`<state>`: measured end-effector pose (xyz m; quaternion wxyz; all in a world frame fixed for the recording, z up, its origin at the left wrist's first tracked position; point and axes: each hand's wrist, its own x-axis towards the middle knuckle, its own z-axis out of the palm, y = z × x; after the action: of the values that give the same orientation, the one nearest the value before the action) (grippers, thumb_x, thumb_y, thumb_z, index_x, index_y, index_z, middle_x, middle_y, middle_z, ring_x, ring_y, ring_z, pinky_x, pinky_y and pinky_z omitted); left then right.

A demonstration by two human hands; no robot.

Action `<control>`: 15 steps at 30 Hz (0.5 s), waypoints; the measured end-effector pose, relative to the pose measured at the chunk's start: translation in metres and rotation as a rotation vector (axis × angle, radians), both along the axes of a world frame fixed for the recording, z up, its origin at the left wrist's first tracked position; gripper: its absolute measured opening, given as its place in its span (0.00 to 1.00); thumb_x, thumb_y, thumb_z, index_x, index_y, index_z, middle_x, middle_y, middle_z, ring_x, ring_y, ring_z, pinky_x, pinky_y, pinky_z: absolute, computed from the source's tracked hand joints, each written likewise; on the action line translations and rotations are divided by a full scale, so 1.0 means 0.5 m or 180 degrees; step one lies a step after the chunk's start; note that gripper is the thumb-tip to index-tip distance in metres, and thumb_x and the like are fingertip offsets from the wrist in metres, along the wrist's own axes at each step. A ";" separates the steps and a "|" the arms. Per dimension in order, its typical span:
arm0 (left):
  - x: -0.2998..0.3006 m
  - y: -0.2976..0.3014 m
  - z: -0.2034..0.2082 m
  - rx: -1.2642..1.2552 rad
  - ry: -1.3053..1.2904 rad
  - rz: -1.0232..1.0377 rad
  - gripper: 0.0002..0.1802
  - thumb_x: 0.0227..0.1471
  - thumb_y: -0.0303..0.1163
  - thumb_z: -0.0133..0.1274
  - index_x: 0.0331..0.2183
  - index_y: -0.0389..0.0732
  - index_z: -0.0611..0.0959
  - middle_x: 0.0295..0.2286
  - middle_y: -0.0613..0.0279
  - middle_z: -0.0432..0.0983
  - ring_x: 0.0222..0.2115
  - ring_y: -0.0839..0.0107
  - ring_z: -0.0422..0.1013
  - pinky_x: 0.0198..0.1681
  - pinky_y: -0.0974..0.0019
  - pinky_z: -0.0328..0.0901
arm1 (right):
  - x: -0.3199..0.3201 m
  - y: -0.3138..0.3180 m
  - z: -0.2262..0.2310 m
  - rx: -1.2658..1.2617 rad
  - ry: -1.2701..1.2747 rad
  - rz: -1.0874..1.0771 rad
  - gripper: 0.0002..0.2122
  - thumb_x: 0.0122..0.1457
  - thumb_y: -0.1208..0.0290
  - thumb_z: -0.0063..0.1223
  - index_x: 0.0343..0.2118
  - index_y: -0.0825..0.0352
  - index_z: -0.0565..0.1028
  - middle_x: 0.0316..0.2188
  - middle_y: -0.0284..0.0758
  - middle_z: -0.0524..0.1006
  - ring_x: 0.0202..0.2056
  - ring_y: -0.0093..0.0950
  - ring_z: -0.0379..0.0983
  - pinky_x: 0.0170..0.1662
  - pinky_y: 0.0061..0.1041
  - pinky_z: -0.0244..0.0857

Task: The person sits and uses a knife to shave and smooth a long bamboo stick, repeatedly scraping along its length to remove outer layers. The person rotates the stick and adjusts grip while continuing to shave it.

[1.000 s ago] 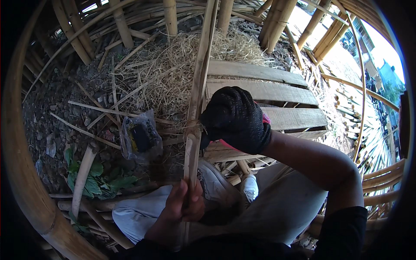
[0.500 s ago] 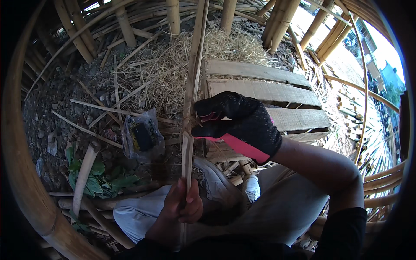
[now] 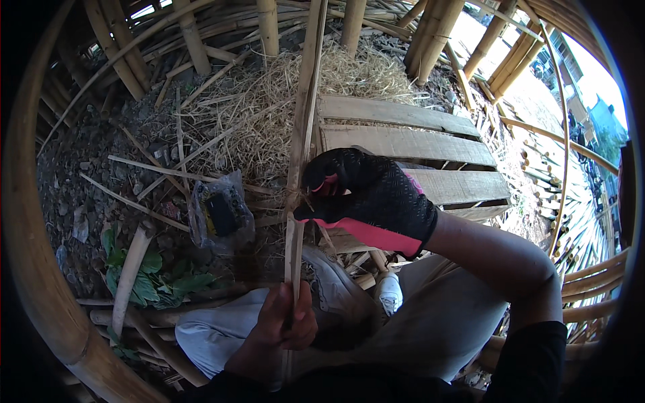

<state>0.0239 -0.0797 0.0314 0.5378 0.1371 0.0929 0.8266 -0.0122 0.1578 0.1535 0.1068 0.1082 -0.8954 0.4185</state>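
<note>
A long split bamboo strip [image 3: 302, 134] runs upright from my lap past the top of the view, with a node about halfway along. My bare left hand [image 3: 287, 319] is closed round its lower part, thumb laid along it. My right hand [image 3: 369, 198], in a black and pink glove, is curled against the strip's right side at the node, thumb and forefinger close to its edge. Thin fibres show by those fingertips. Whatever else the gloved fingers hold is hidden by the glove.
A slatted wooden crate [image 3: 410, 141] stands just beyond my right hand. Bamboo shavings [image 3: 242, 114] are heaped behind the strip. To the left lie a clear plastic bag [image 3: 223, 211] with a dark item and green leaves [image 3: 151, 275]. A bamboo pole [image 3: 40, 255] curves along the left.
The gloved right hand has shifted slightly down along the strip, its fingers curled more. The strip has tilted a little to the right; my left hand keeps its grip.
</note>
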 end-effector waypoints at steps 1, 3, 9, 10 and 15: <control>-0.001 0.001 0.001 0.0042 0.0029 -0.0016 0.28 0.69 0.55 0.30 0.31 0.41 0.68 0.09 0.68 0.55 0.05 0.79 0.52 0.07 0.72 0.49 | 0.000 0.000 0.006 0.0023 -0.0105 0.0007 0.12 0.54 0.75 0.68 0.40 0.64 0.77 0.34 0.31 0.78 0.37 0.20 0.74 0.43 0.24 0.70; -0.002 0.003 0.000 0.0032 0.0056 -0.0010 0.28 0.69 0.55 0.29 0.31 0.41 0.68 0.09 0.68 0.55 0.05 0.79 0.52 0.07 0.72 0.49 | 0.000 -0.001 0.021 0.0067 -0.0316 0.0022 0.11 0.54 0.74 0.68 0.39 0.64 0.77 0.34 0.31 0.78 0.37 0.20 0.74 0.42 0.24 0.70; -0.004 -0.001 0.000 0.0102 -0.0031 -0.0027 0.27 0.69 0.55 0.29 0.32 0.41 0.68 0.09 0.68 0.55 0.05 0.78 0.52 0.07 0.72 0.49 | 0.003 -0.006 0.015 -0.0136 0.0058 0.0051 0.17 0.53 0.58 0.68 0.39 0.64 0.79 0.32 0.39 0.80 0.35 0.33 0.80 0.39 0.29 0.74; -0.006 0.001 0.000 0.0084 -0.0017 -0.0050 0.27 0.69 0.55 0.29 0.32 0.41 0.68 0.09 0.68 0.55 0.05 0.78 0.52 0.07 0.72 0.49 | 0.006 -0.006 0.015 -0.0228 0.0001 -0.0096 0.17 0.53 0.58 0.68 0.39 0.64 0.79 0.31 0.38 0.80 0.34 0.32 0.80 0.39 0.28 0.74; -0.009 0.003 -0.001 -0.0152 0.0236 0.0064 0.27 0.69 0.55 0.29 0.32 0.41 0.68 0.08 0.68 0.54 0.04 0.78 0.51 0.07 0.72 0.49 | 0.024 -0.013 0.022 -0.0755 -0.0493 -0.0420 0.17 0.50 0.66 0.73 0.40 0.65 0.80 0.34 0.32 0.79 0.36 0.22 0.77 0.41 0.24 0.73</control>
<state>0.0196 -0.0782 0.0310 0.5288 0.1538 0.1338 0.8239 0.0000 0.1512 0.1644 0.0768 0.0031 -0.8504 0.5205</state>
